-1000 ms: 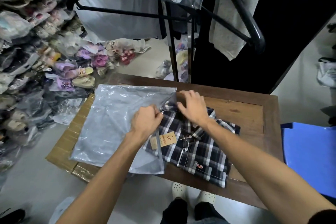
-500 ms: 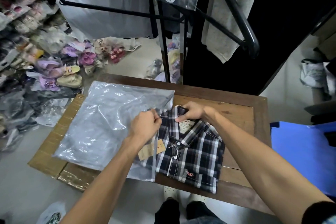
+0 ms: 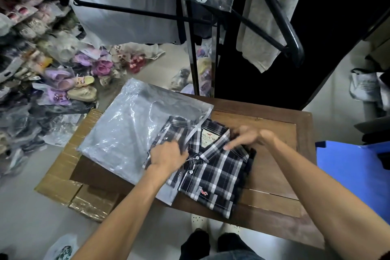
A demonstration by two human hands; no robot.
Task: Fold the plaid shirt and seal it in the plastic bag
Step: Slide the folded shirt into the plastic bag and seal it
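A folded navy-and-white plaid shirt [image 3: 213, 177] lies on the wooden table [image 3: 274, 167], collar away from me. Its left collar corner sits inside the mouth of a clear plastic bag [image 3: 130, 133], which lies flat to the left and overhangs the table. My left hand [image 3: 168, 155] pinches the bag's open edge over the shirt's left side, beside the placket. My right hand [image 3: 247, 136] rests, blurred, on the right side of the collar, fingers extended and pressing on the fabric.
A taped cardboard box [image 3: 63, 181] stands under the bag at the table's left. A black garment rack [image 3: 190, 19] with hanging white clothes rises behind the table. Bagged shoes [image 3: 69, 84] pile on the floor at left. A blue bin [image 3: 354, 175] sits to the right.
The shirt's collar end has slid left into the bag's mouth. My right hand moved from the collar's back to its right side. My left hand stays on the bag's edge.
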